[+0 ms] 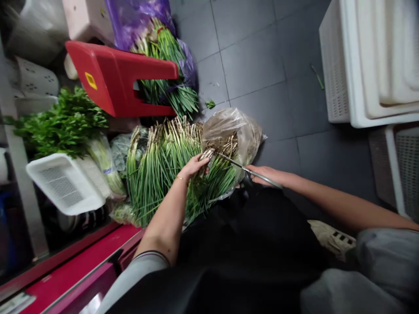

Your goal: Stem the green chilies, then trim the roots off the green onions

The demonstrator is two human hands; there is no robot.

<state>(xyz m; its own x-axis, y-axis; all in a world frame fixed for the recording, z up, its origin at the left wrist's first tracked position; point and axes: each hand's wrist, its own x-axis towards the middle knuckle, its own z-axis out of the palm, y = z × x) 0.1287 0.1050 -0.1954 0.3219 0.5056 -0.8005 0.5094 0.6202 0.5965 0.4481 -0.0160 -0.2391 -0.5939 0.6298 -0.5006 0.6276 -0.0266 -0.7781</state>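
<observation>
My left hand (pixel 195 165) is closed around a small bunch of spring onions (pixel 207 153), gripping it near the white root ends. In my right hand (pixel 266 175) is a long pair of metal scissors (pixel 234 162), its tip pointing left at those roots. Whether the blades are apart is too small to tell. A clear plastic bag (pixel 244 131) lies just beyond, with cut roots or root ends showing in its mouth. To the left of my left hand, a wide heap of spring onions (pixel 163 161) lies with roots towards the far side.
A red plastic stool (pixel 121 74) lies on its side beside more green stalks in a purple bag (pixel 140 26). At left are leafy greens (pixel 62 122) and a white basket (pixel 65 185). Stacked white crates (pixel 355 65) stand at right on the grey tiled floor (pixel 252 56).
</observation>
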